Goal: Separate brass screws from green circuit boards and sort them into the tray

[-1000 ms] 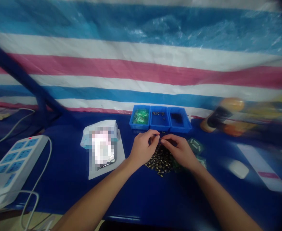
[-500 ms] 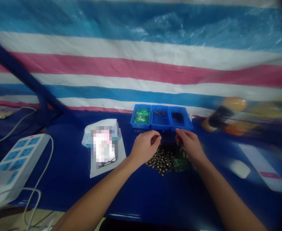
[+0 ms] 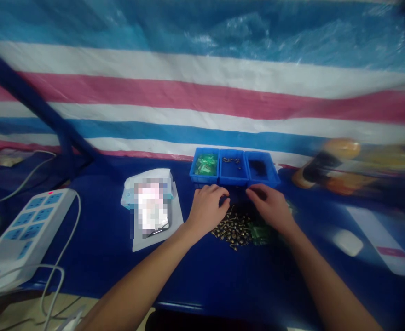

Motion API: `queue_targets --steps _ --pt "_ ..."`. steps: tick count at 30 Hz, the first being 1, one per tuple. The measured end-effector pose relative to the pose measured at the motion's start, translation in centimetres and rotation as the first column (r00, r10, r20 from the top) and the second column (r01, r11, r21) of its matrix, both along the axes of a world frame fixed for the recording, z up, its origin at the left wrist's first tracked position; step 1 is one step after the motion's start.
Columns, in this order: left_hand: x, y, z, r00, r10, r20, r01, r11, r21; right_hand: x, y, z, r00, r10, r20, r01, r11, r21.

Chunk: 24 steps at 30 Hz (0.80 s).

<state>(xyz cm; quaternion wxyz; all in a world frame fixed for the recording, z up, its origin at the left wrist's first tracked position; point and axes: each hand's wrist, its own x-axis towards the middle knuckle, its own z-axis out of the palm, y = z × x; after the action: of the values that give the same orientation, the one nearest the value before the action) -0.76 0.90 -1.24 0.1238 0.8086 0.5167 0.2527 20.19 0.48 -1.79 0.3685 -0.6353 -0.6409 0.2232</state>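
A loose heap of small brass-coloured screws (image 3: 233,230) lies on the blue table in front of me. My left hand (image 3: 207,208) hovers at the heap's far left edge, fingers curled and thumb tip close to the index finger; anything pinched there is too small to make out. Across from it, my right hand (image 3: 273,208) is bent inward with its fingertips close together, above a small green plastic packet (image 3: 259,233). What its fingers hold, if anything, is hidden. Beyond the hands stand three joined blue bins: one with green packets (image 3: 205,164), one with a few screws (image 3: 230,161), one with dark small pieces (image 3: 257,168).
To the left are a white power strip (image 3: 33,225) with cables and a pack of wipes (image 3: 130,186) on a white sheet, partly blurred out. A white rounded case (image 3: 348,242) and a blurred bottle (image 3: 323,161) are at the right. Striped tarpaulin (image 3: 202,99) hangs behind.
Both hands stay over the far side of the heap, with the fingers shifting slightly. My right hand's fingers have moved a little left. The whole view has shifted slightly.
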Motion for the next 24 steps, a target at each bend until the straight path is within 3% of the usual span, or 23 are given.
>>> queue_targets --steps 3,7,11,24 --pt "-0.1 -0.1 -0.2 0.999 0.003 -0.038 -0.004 1.0 -0.013 -1.0 -0.4 -0.7 0.927 0.063 0.37 -0.095 0.993 0.068" --pt "0.0 -0.2 -0.2 0.997 -0.021 -0.08 0.017 0.998 -0.052 -1.8 -0.7 -1.2 0.823 0.067 0.564 -0.111 0.993 0.044" --pt "0.0 -0.3 -0.1 0.994 -0.054 -0.095 0.045 0.995 -0.087 -1.7 -0.6 -1.3 0.801 0.097 0.591 -0.131 0.991 0.015" --pt "0.0 -0.2 -0.4 0.985 -0.115 -0.126 0.107 0.992 -0.069 -1.6 -0.3 -1.5 0.861 0.16 0.483 -0.201 0.979 0.034"
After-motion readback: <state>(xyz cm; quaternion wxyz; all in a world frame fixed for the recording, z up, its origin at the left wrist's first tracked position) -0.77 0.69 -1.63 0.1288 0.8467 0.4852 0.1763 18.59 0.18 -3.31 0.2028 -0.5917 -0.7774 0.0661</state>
